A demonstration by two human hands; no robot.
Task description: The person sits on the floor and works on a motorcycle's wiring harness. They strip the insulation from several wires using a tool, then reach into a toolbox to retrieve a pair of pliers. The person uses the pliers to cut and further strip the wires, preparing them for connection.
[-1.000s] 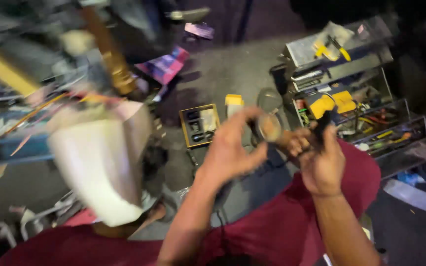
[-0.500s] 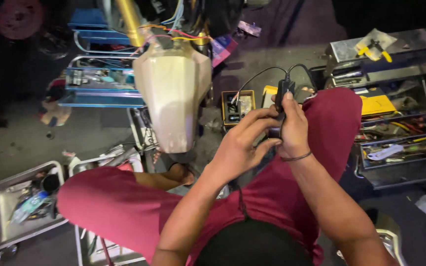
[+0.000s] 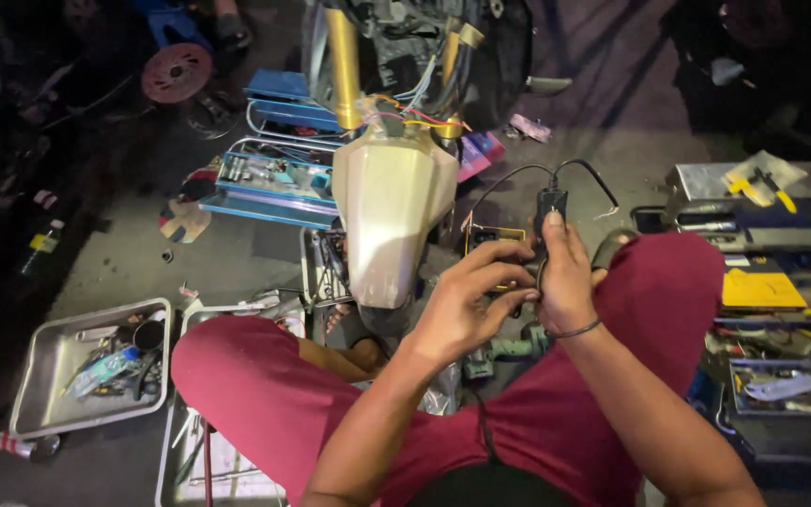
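The right hand [image 3: 565,282] is closed around a small black box [image 3: 551,205] with two black wires [image 3: 518,178] looping out of its top; only the upper end of the box shows above the fingers. The left hand [image 3: 466,300] reaches across from the left, its fingertips pinched against the lower part of the same box, just under the right thumb. Both hands hover above the person's knees in dark red trousers [image 3: 668,282]. Just left of them stands a cream motorcycle fender [image 3: 391,216] below gold fork tubes [image 3: 342,66]. An open toolbox [image 3: 781,310] lies to the right and a metal tray [image 3: 44,366] sits on the floor at the left.
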